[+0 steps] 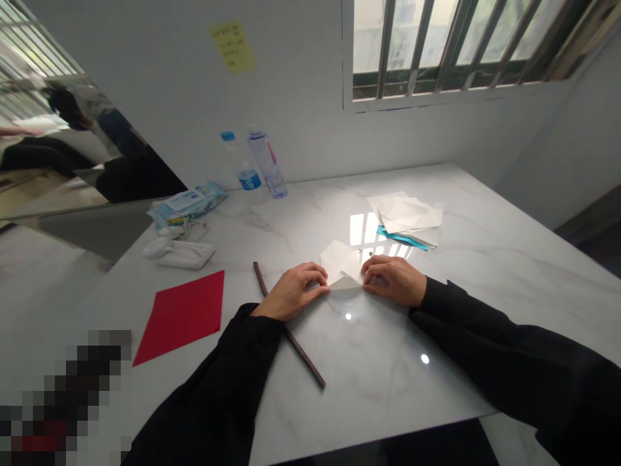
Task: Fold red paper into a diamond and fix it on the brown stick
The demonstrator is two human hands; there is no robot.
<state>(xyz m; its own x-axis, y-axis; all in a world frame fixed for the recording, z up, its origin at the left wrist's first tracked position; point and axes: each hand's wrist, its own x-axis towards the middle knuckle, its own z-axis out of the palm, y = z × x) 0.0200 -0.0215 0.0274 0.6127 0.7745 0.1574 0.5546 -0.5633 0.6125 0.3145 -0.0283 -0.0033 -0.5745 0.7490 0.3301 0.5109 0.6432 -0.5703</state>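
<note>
Between my hands lies a small folded sheet of cream paper (338,260) on the marble-patterned table, with a folded flap along its near edge. My left hand (297,290) pinches its left corner between thumb and fingers. At the right corner, my right hand (392,278) grips the paper the same way, fingers curled. A thin dark brown stick (305,359) lies on the table and passes beneath my left wrist. To the left of it rests a flat red sheet of paper (187,314).
Beyond my right hand is a stack of cream paper (407,213) with a blue sheet (405,239) under it. Two plastic bottles (269,165) stand by the wall. At the left are a wipes pack (191,200) and a white device (179,252). A yellow note (233,46) hangs above.
</note>
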